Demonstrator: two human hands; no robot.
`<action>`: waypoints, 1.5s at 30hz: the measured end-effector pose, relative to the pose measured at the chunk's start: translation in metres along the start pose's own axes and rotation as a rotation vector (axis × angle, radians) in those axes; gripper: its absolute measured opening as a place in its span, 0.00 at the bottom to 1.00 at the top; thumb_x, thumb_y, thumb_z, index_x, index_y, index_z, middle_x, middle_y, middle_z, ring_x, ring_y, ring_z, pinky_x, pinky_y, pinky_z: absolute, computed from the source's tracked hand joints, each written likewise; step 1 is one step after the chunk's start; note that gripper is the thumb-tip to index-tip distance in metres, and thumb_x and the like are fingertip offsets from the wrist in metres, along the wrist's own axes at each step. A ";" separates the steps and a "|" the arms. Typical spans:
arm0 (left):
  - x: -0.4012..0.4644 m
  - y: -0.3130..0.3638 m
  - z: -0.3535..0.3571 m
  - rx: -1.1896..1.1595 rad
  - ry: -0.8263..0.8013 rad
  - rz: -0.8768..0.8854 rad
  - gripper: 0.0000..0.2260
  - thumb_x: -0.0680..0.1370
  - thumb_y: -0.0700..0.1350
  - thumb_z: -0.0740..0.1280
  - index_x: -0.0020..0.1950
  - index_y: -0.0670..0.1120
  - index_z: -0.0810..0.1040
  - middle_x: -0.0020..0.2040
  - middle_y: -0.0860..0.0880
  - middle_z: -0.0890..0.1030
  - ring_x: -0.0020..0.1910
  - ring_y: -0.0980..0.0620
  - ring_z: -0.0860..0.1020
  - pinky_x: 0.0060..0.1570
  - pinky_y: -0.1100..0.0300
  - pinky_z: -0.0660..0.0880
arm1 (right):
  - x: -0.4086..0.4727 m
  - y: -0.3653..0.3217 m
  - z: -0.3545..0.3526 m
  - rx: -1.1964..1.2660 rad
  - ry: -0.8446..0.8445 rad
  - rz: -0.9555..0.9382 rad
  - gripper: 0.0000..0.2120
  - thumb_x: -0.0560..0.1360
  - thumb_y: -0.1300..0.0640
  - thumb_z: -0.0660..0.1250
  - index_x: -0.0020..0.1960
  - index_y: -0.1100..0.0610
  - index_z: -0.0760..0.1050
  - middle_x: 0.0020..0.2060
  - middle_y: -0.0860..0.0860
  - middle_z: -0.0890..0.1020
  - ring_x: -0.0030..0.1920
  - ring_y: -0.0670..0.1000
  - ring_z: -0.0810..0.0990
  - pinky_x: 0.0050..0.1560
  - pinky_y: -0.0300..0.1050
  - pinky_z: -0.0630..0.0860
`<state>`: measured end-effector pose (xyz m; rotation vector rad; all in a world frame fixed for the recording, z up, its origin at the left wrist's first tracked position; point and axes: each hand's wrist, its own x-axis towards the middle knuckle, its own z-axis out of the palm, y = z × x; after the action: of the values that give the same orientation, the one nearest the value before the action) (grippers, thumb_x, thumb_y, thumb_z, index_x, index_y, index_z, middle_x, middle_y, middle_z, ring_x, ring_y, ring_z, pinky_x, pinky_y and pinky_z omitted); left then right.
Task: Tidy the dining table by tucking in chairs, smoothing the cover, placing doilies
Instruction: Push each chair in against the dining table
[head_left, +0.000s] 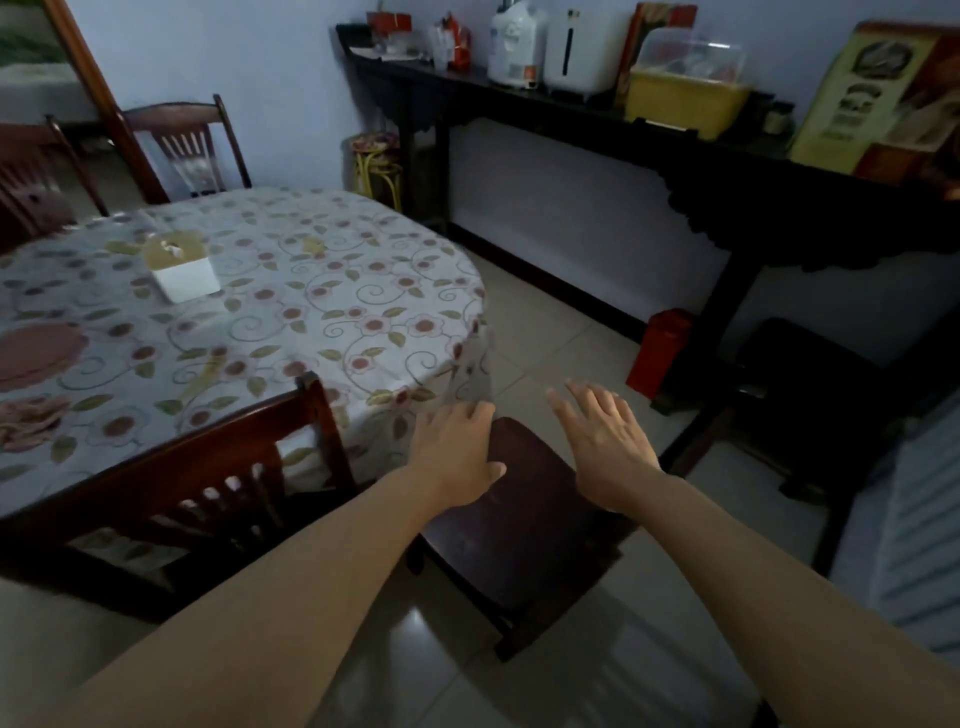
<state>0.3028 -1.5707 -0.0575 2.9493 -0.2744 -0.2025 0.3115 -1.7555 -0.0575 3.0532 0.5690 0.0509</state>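
Head view: left hand (454, 449) lies flat on the stool (524, 519), its fingers at the cover's (311, 291) hanging edge, grip wide; right hand (605, 441) hovers with fingers spread, holding nothing; a chair (197, 488) stands tucked against the counter (384, 447).

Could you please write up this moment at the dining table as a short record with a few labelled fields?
table: round, under a floral cover that hangs over the edge
on the table: white tissue box
left hand: fingers straight, over the dark stool by the cover's hanging edge
right hand: open, fingers spread, above the stool's far side
stool: standing clear of the table, not tucked in
near chair: its back against the table edge
far chairs: two at the table's far side
doilies: none seen
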 end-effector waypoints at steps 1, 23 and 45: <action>0.008 0.019 0.005 -0.003 -0.014 0.002 0.31 0.76 0.57 0.64 0.74 0.46 0.58 0.72 0.45 0.66 0.70 0.42 0.64 0.67 0.45 0.60 | -0.002 0.020 0.003 -0.003 -0.013 0.010 0.40 0.71 0.63 0.65 0.76 0.53 0.48 0.74 0.57 0.54 0.75 0.58 0.51 0.75 0.53 0.48; 0.081 0.191 0.076 0.027 -0.220 0.071 0.19 0.70 0.50 0.72 0.57 0.46 0.72 0.53 0.44 0.80 0.52 0.40 0.79 0.42 0.55 0.69 | -0.023 0.189 0.085 0.030 -0.133 0.007 0.26 0.80 0.50 0.58 0.74 0.54 0.55 0.75 0.55 0.55 0.76 0.56 0.49 0.75 0.55 0.43; 0.198 0.008 -0.020 0.005 0.030 -0.419 0.19 0.68 0.51 0.74 0.54 0.48 0.73 0.52 0.48 0.79 0.52 0.45 0.79 0.45 0.54 0.72 | 0.249 0.108 0.016 0.007 0.018 -0.364 0.25 0.65 0.54 0.75 0.59 0.56 0.70 0.56 0.53 0.76 0.59 0.56 0.72 0.63 0.48 0.64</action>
<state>0.4971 -1.6138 -0.0604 2.9757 0.3518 -0.2086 0.5829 -1.7671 -0.0628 2.9044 1.1142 0.0655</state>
